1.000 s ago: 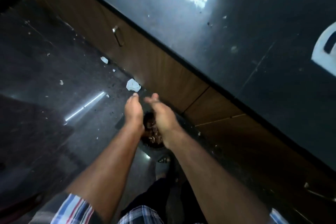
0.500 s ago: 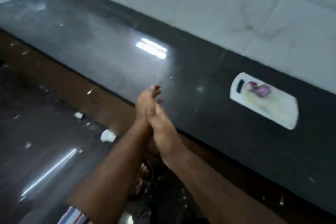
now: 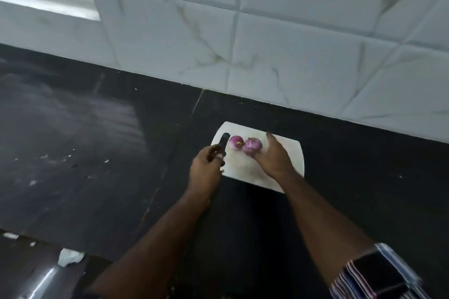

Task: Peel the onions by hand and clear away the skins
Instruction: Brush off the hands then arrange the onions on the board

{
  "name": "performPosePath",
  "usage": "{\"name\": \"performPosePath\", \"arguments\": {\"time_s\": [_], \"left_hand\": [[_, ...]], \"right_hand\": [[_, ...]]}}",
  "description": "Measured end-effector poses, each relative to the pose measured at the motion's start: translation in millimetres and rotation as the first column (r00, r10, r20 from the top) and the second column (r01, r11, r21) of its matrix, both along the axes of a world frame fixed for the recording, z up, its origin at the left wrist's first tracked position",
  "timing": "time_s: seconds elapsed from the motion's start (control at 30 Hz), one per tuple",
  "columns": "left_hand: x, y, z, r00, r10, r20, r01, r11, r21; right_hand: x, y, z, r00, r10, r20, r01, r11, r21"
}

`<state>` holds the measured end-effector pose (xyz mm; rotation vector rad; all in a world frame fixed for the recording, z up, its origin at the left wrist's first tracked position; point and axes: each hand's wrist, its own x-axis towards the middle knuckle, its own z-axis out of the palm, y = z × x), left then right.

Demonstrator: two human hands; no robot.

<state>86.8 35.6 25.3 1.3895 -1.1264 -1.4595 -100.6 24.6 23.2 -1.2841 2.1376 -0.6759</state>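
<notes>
Two peeled purple onions, one on the left [image 3: 235, 142] and one on the right [image 3: 252, 145], lie side by side on a white cutting board [image 3: 245, 170] on the black counter. My left hand [image 3: 206, 170] has its fingers curled at the board's left edge, beside the dark handle slot [image 3: 223, 144]. My right hand [image 3: 273, 156] reaches over the board with its fingers straight, and its thumb side touches the right onion. I see no loose skins on the board.
The black stone counter [image 3: 85, 141] stretches left and carries a few pale flecks. A white tiled wall [image 3: 267, 43] rises right behind the board. Below the counter's front edge, a crumpled white scrap [image 3: 70, 257] lies on the dark floor.
Both hands were held together over a bin of skins on the floor. They rose to the counter and parted, and now sit at the cutting board. My view swung up from floor to counter.
</notes>
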Motion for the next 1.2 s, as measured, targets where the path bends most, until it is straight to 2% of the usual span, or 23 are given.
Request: {"name": "performPosePath", "arguments": {"time_s": [0.1,0.13,0.2,0.27,0.37,0.43,0.47,0.53,0.57,0.63,0.67,0.77,0.87,0.97,1.03,1.1,1.2], "left_hand": [[-35.3,-12.7,1.9,0.996,-0.026,0.084,0.026,1.0,-0.004],[-44.7,-17.5,1.0,0.995,-0.002,0.101,0.005,1.0,-0.028],[-62.2,-26.0,8.9,0.994,0.06,0.095,-0.053,0.996,-0.077],[-84.7,-39.1,27.9,0.995,0.101,0.009,-0.1,0.991,-0.088],[-116.0,-56.0,51.7,0.987,0.129,-0.094,-0.128,0.992,0.011],[-122.5,-62.5,59.9,0.981,0.108,-0.161,-0.096,0.992,0.08],[-120.4,-65.0,65.9,0.977,0.059,-0.203,-0.028,0.988,0.15],[-111.9,-71.8,83.2,0.959,-0.069,-0.274,0.152,0.943,0.296],[-107.9,-75.4,93.3,0.945,-0.134,-0.299,0.235,0.913,0.334],[-104.9,-79.5,111.2,0.938,-0.201,-0.283,0.29,0.902,0.321],[-106.0,-79.8,118.5,0.935,-0.222,-0.278,0.297,0.918,0.265],[-110.5,-64.9,128.6,0.944,-0.272,-0.19,0.287,0.956,0.057],[-112.9,-44.3,125.7,0.944,-0.198,-0.265,0.19,0.98,-0.054],[-100.4,-28.9,115.2,0.932,-0.282,-0.227,0.253,0.956,-0.148],[-88.8,-32.1,119.7,0.918,-0.295,-0.267,0.266,0.954,-0.138],[-83.1,-45.1,131.2,0.913,-0.204,-0.352,0.194,0.979,-0.064],[-87.1,-60.9,151.6,0.878,-0.116,-0.464,0.163,0.985,0.061]], "right_hand": [[-14.3,-33.4,-14.2,0.984,0.169,-0.049,-0.168,0.986,0.01],[-17.9,-38.6,-14.6,0.982,0.187,-0.016,-0.187,0.982,0.009],[-23.2,-42.3,-10.0,0.972,0.129,0.195,-0.12,0.991,-0.055],[-15.9,-38.4,3.2,0.879,0.078,0.471,-0.006,0.988,-0.153],[6.9,-29.3,22.4,0.787,0.081,0.612,0.085,0.968,-0.237],[15.4,-20.1,37.2,0.795,0.027,0.606,0.198,0.933,-0.301],[14.7,-14.5,45.0,0.839,0.047,0.542,0.205,0.896,-0.395],[9.0,-2.5,56.8,0.93,0.17,0.326,0.056,0.81,-0.584],[6.3,2.2,60.9,0.943,0.242,0.229,-0.042,0.768,-0.639],[4.9,5.3,70.2,0.932,0.317,0.176,-0.119,0.727,-0.676],[5.6,3.2,76.6,0.928,0.3,0.221,-0.067,0.718,-0.693],[8.1,-17.2,98.9,0.919,0.088,0.385,0.233,0.668,-0.706],[12.7,-31.6,114.7,0.888,-0.074,0.453,0.39,0.644,-0.659],[17.0,-28.9,117.3,0.748,-0.087,0.657,0.543,0.649,-0.533],[17.9,-23.8,119.3,0.697,-0.086,0.711,0.573,0.663,-0.482],[22.3,-17.3,124.1,0.696,-0.068,0.714,0.558,0.678,-0.479],[35.6,-9.5,127.0,0.625,0.068,0.777,0.496,0.735,-0.463]]}}
